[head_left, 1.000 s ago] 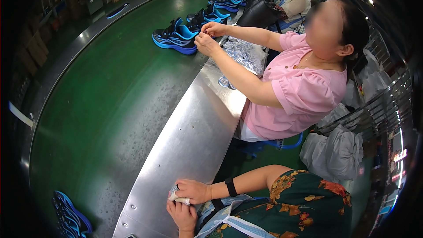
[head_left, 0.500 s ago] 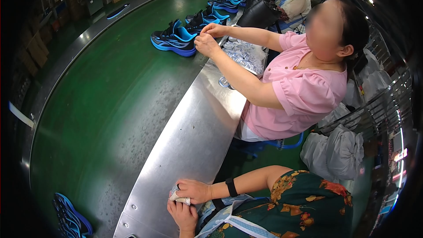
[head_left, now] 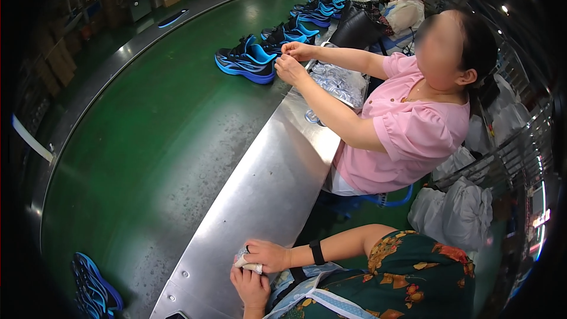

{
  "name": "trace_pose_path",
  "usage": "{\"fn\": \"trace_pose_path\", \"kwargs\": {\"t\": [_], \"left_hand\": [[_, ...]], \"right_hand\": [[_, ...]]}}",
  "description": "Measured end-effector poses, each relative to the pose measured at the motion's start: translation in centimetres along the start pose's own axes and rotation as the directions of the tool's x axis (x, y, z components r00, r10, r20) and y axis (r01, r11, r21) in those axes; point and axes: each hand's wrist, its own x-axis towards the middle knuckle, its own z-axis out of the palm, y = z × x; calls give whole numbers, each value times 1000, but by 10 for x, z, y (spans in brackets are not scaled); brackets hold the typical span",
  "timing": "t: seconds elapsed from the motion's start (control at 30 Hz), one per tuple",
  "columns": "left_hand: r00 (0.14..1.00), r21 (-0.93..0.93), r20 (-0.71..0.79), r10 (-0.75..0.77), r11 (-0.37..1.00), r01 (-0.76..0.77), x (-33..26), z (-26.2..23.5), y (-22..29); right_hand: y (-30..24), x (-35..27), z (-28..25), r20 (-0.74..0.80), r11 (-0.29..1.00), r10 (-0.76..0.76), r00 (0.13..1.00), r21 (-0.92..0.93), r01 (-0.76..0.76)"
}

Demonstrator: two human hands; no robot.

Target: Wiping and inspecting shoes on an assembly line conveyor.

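Both my hands rest close together over the near part of the metal ledge. My right hand [head_left: 269, 255], with a black band on its wrist, closes over a small crumpled off-white piece of cloth [head_left: 248, 266]. A greyish, pinkish patch shows at its far end. Just below, my left hand [head_left: 251, 288] has bent fingers pressed to the same piece. Much of it is hidden under the fingers. A black and blue sports shoe [head_left: 94, 286] stands on the green belt [head_left: 147, 142], left of my hands.
A co-worker in a pink top [head_left: 407, 118] handles a sports shoe [head_left: 245, 62] farther up the belt. Beside them a tray [head_left: 339, 82] holds silvery pieces. More shoes line the belt beyond. Part of a dark object [head_left: 176, 315] lies at the ledge's [head_left: 242, 201] near end.
The whole view has shifted slightly, so most things sit a little right and lower. My hands keep their hold on the cloth; the co-worker's hands stay by the shoe.
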Motion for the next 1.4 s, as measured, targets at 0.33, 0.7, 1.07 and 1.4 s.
{"fn": "trace_pose_path", "kwargs": {"t": [0.33, 0.7, 1.07, 1.4], "left_hand": [[1000, -12, -5, -6, 1000, 6, 4, -2, 6], [1000, -18, 9, -7, 1000, 7, 8, 1, 6], [999, 2, 32, -13, 1000, 13, 14, 3, 8], [999, 1, 37, -16, 1000, 16, 18, 5, 12]], "right_hand": [[-5, 1, -8, -17, 1000, 0, 1000, -1, 0], [-2, 4, -13, -74, 999, -48, 996, -30, 46], [3, 3, -17, -85, 998, -47, 995, -38, 44], [1, 2, -24, -68, 1000, -25, 997, -20, 24]]}}
